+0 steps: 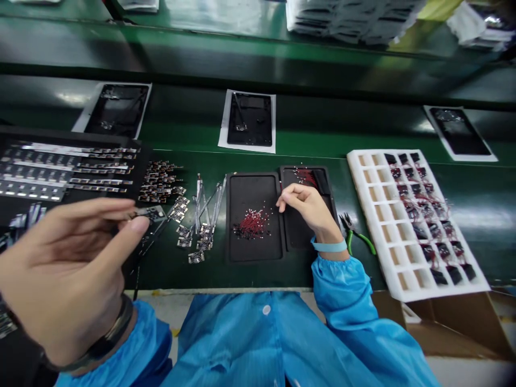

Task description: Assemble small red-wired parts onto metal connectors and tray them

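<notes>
My left hand [86, 258], large at the lower left, pinches a small circuit board [151, 214] between thumb and fingers. A dark strip seems to hang below the board. My right hand [304, 207] hovers above the line where two black trays meet, its thumb and fingers pressed together. Whatever may be in that pinch is too small to make out. The left black tray [258, 185] holds a heap of small red-and-black wired parts [253, 223]. In the right black tray [298, 234] lie more red wires [306, 176] and a black piece.
Flex cables with small boards [205, 234] lie left of the trays. Beyond them is a pile of small connectors [159, 180]. Green-handled cutters [357, 234] sit beside a white foam tray [365, 226] of black wired parts. Tablet-like panels [258, 121] stand at the back.
</notes>
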Motion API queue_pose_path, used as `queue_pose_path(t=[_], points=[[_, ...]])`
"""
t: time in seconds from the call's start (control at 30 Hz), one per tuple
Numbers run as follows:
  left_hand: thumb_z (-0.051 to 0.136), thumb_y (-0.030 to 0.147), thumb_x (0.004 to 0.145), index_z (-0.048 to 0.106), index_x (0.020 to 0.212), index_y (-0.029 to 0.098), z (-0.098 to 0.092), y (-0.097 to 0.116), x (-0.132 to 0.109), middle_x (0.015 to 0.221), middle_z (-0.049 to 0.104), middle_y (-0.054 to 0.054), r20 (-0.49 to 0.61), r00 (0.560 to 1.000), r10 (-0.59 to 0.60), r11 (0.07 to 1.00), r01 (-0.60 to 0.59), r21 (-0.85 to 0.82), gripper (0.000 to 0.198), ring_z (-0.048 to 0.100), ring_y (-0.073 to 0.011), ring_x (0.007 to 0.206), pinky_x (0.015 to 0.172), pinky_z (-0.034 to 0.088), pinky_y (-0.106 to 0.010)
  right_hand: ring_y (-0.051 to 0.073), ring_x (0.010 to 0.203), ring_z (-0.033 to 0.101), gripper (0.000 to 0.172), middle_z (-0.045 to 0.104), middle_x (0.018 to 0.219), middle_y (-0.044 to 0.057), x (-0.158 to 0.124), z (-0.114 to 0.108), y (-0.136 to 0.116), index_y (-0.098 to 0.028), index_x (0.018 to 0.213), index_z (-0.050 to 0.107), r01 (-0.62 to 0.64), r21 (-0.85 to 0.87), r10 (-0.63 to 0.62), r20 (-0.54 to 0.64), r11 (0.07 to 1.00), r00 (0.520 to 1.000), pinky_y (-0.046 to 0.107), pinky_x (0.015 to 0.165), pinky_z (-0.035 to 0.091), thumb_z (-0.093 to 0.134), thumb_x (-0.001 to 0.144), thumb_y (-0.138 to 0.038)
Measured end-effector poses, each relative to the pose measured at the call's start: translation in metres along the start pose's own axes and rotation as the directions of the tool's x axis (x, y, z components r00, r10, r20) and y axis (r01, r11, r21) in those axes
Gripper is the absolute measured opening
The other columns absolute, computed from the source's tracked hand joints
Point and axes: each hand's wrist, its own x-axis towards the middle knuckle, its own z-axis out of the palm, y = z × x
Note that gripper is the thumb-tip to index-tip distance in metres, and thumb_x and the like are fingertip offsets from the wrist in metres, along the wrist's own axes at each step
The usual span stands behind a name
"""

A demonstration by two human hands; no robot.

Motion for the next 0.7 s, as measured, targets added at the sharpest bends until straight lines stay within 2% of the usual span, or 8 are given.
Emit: queue_pose_path(t=[0.1,0.17,0.27,0.37,0.47,0.53,0.63,0.7], points=[[0.085,0.027,0.075,0.082,0.105,0.038,0.018,0.0,0.014,0.094,0.076,0.002,-0.12,0.991,0.053,0.998,-0.056,-0.025,0.032,0.071,-0.0244,0.084,0.078,0.066,-0.046,0.018,0.077,0.071,0.024,0.077,0.076,0.004,-0.001,0.003,-0.002,-0.018,0.092,0.074,-0.015,0.025,0.014,0.045,1.0,0.999,0.034,0.084,0.054,0.076,0.095,-0.042],[0.085,0.027,0.077,0.082,0.109,0.034,0.037,-0.008,0.022,0.094,0.076,0.001,-0.042,0.998,0.049,0.988,-0.055,-0.147,0.033,0.071,-0.0217,0.084,0.08,0.066,-0.044,0.018,0.078,0.072,0.024,0.078,0.08,0.005,-0.002,0.005,-0.003,-0.018,0.096,0.073,-0.018,0.044,0.016,0.059,0.999,0.998,0.034,0.085,0.054,0.076,0.095,-0.042],[0.086,0.021,0.077,0.082,0.112,0.029,0.061,-0.021,0.029,0.097,0.075,-0.001,0.125,0.992,0.019,0.94,0.025,-0.339,0.036,0.07,-0.0175,0.083,0.077,0.066,-0.037,0.017,0.076,0.071,0.025,0.077,0.078,0.003,-0.001,0.009,-0.002,-0.019,0.104,0.072,-0.015,0.068,0.011,0.065,0.998,0.998,0.034,0.084,0.053,0.076,0.095,-0.041],[0.086,0.015,0.077,0.082,0.106,0.024,0.072,-0.029,0.032,0.09,0.073,-0.001,0.183,0.983,-0.015,0.881,0.099,-0.462,0.03,0.07,-0.0156,0.077,0.075,0.066,-0.035,0.016,0.068,0.066,0.026,0.072,0.07,0.0,-0.001,0.012,-0.001,-0.018,0.099,0.071,-0.002,0.048,0.002,0.012,0.999,1.0,0.032,0.077,0.052,0.072,0.097,-0.044],[0.085,0.012,0.076,0.078,0.096,0.02,0.076,-0.035,0.035,0.085,0.072,-0.001,0.183,0.98,-0.075,0.826,0.164,-0.539,0.023,0.072,-0.0163,0.074,0.072,0.065,-0.033,0.013,0.058,0.056,0.028,0.064,0.061,-0.002,-0.001,0.014,-0.001,-0.018,0.093,0.07,-0.008,-0.013,0.008,-0.032,1.0,0.999,0.028,0.064,0.044,0.07,0.098,-0.045],[0.084,0.011,0.075,0.074,0.094,0.019,0.081,-0.041,0.036,0.086,0.073,-0.002,0.208,0.971,-0.113,0.787,0.215,-0.578,0.022,0.074,-0.0178,0.078,0.072,0.064,-0.031,0.01,0.051,0.045,0.028,0.053,0.054,-0.006,-0.002,0.015,-0.002,-0.017,0.093,0.071,-0.023,-0.032,0.022,-0.053,0.999,0.998,0.026,0.054,0.034,0.071,0.097,-0.045],[0.085,0.01,0.073,0.069,0.091,0.017,0.1,-0.05,0.03,0.085,0.074,-0.003,0.302,0.941,-0.15,0.705,0.316,-0.635,0.025,0.072,-0.0148,0.078,0.07,0.059,-0.025,0.007,0.045,0.028,0.028,0.037,0.048,-0.01,-0.004,0.017,-0.002,-0.017,0.094,0.073,-0.031,-0.05,0.027,-0.081,0.998,0.996,0.026,0.048,0.02,0.072,0.096,-0.045],[0.086,0.011,0.07,0.067,0.089,0.016,0.118,-0.053,0.022,0.086,0.074,-0.004,0.391,0.903,-0.18,0.651,0.407,-0.64,0.027,0.068,-0.0123,0.073,0.067,0.055,-0.023,0.007,0.044,0.028,0.028,0.036,0.047,-0.01,-0.005,0.02,-0.002,-0.016,0.094,0.074,-0.013,-0.079,0.007,-0.083,0.997,0.997,0.026,0.047,0.019,0.071,0.096,-0.044]])
